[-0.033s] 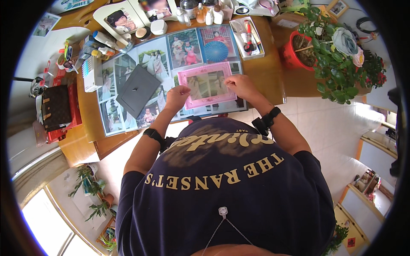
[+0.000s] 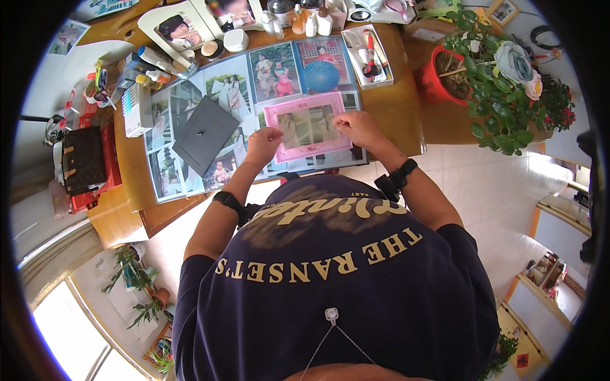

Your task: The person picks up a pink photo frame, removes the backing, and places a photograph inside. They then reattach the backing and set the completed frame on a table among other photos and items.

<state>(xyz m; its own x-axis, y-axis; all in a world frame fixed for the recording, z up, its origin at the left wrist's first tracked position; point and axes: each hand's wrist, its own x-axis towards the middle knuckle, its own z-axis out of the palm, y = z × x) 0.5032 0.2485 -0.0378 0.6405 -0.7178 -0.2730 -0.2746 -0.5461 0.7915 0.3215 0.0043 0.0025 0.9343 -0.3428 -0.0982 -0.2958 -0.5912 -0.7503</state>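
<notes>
Pink frame [image 2: 314, 153] is on the near side of the bench [image 2: 400, 120], right in front of the person, above the photo spread [image 2: 223, 92]. Whether it lies flat or is lifted slightly: can't tell.

Left hand [image 2: 264, 146]: fingers drawn together, pinching the frame's left edge as far as it shows. Right hand [image 2: 357, 129]: curled, thumb and fingertips together on the right edge near the upper corner; also reads as a pinch. Exact fingertip contact is too small to make out.

Status, my read: frame is in position between both hands, so handling is under way. Dark board [image 2: 210, 145] lies off to the left on the photo spread, tilted, small tab near its middle, neither hand on it. Frame and board are apart, so nothing is joined up. Pictures show through the frame's window; can't tell if any are inside it or all sit beneath. Open: whatever the hands are doing at the edges, plus the untouched board.
</notes>
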